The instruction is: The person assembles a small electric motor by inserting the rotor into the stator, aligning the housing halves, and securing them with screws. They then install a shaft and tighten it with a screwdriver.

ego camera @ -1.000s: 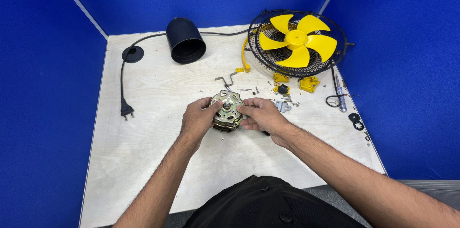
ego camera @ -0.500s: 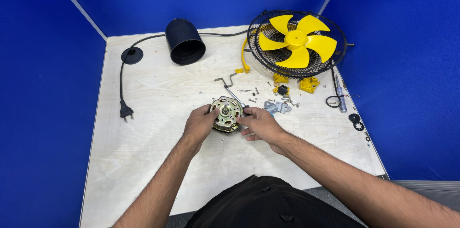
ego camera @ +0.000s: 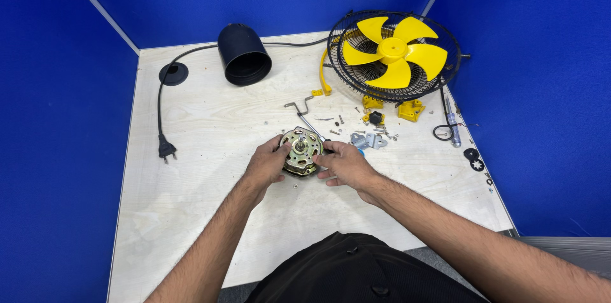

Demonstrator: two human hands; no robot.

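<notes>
From my head camera, the underside of the fan motor [ego camera: 301,151] is hidden against the plywood table [ego camera: 210,125], and my palms cover its left and right flanks, so only the brass-coloured top plate and the short shaft show. My left hand [ego camera: 267,164] is closed around the motor's left edge, thumb on the rim. My right hand [ego camera: 344,164] grips the right edge with the fingers curled in; whether it also pinches a small tool I cannot tell. The motor sits near the middle of the table, just in front of me.

The loose screws [ego camera: 337,121] beyond the motor are too small to count. A bent metal crank rod [ego camera: 299,107] lies just behind it, and a grey metal bracket [ego camera: 368,141] lies to its right.

The black motor housing cup [ego camera: 244,56] lies on its side at the back, mouth toward me; its inside looks dark. The black wire fan guard [ego camera: 394,55] holds the yellow 4-blade propeller [ego camera: 393,49]. The black power cord [ego camera: 160,105] runs down the left to its plug [ego camera: 166,149]. My forearms are cut off by the frame's lower edge.
</notes>
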